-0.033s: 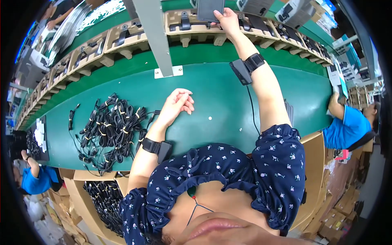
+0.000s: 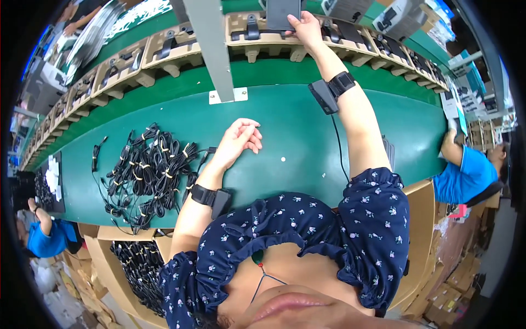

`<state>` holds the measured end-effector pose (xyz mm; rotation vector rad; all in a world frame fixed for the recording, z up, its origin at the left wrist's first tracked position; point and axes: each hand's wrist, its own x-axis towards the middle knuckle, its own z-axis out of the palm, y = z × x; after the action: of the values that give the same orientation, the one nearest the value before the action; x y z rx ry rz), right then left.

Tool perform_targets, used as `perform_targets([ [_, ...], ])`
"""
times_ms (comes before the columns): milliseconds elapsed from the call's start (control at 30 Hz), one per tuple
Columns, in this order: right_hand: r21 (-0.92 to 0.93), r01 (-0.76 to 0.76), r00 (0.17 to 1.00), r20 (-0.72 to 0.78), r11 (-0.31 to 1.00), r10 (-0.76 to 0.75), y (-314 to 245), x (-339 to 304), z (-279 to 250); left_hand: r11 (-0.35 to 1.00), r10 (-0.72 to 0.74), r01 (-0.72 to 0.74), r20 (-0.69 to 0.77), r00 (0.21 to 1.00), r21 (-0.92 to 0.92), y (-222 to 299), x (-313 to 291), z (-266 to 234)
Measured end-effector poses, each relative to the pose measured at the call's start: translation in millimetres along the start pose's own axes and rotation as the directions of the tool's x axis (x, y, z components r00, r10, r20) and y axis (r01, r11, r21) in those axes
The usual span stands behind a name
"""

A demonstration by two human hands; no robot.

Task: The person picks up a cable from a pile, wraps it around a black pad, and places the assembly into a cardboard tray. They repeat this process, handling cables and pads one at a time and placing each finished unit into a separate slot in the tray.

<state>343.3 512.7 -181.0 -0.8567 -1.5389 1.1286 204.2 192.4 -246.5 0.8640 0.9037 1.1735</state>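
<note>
R grip point(image 2: 307, 30) pinching dk. flat panel point(image 2: 283, 13) by its corner, at brown trays point(image 2: 251, 54) past counter's point(image 2: 296, 118) far edge. L grip point(image 2: 241, 141) half-curled, fingers loosely apart, mid-counter; blk. cables point(image 2: 143, 171) to its L, nr. front edge.

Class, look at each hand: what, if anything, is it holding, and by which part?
The right hand holds a dark grey, flat, rectangular object by its lower right corner; the left hand holds nothing visible.
</note>
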Motion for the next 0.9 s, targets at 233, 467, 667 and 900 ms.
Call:
perform_targets([
  [233, -0.895, 0.162, 0.975, 0.081, 0.416, -0.206, -9, -3, -21, 1.000, -0.016, 0.016, 0.026, 1.000, -0.018, -6, 3, 1],
  [467, -0.519, 0.535, 0.802, 0.061, 0.667, -0.595, -66, -117, 57, 1.000, 0.001, -0.002, -0.022, 1.000, -0.026, -6, 0, -1],
  [667, -0.155, 0.822, 0.505, 0.644, 0.548, -0.575, -139, -197, 165, 0.998, 0.035, -0.035, 0.001, 0.999, 0.046, -8, 3, -6],
  [900, -0.236, 0.739, 0.482, 0.840, 0.631, -0.249, -81, -181, 310, 0.984, 0.120, -0.081, 0.254, 0.960, -0.158, -19, 9, -15],
])
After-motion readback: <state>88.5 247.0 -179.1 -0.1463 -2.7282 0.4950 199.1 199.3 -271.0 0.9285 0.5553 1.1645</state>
